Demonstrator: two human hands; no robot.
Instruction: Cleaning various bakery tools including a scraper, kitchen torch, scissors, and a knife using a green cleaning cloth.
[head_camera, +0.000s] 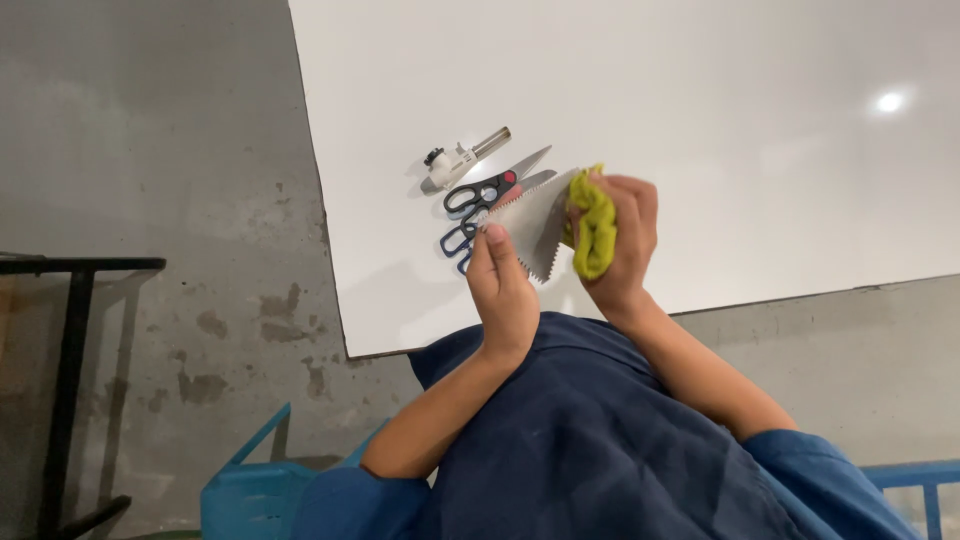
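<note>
I observe my left hand (503, 290) pinching the near corner of a toothed metal scraper (530, 222), held above the white bench (700, 150). My right hand (620, 240) is closed on a yellow-green cloth (594, 232), pressed against the scraper's far edge. Beyond them lie black-handled scissors (490, 190), blue-handled scissors (456, 243) and a small torch (462, 160).
</note>
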